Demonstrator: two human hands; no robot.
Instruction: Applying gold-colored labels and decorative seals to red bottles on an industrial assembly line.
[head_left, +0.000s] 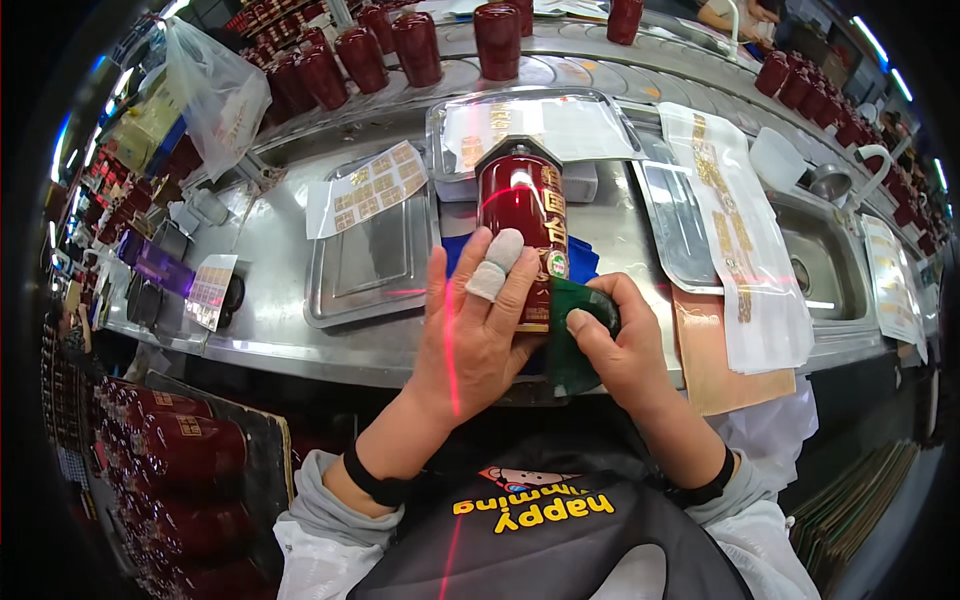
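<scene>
A glossy dark red bottle with gold lettering lies on its side on the steel bench, its far end in a dark angular holder. My left hand grips the near part of the bottle from the left, fingers over its top; one finger wears a white cover. In my right hand is a dark green flat scraper, pinched between thumb and fingers. The scraper's edge rests against the bottle's right side, beside the lettering. A blue cloth shows beneath the bottle. Red light lines cross the bottle and my left hand.
Gold sticker sheets lie on a left tray, a far tray and a right tray. A sink is at the right. Red bottles stand on the conveyor behind; more are stacked low left.
</scene>
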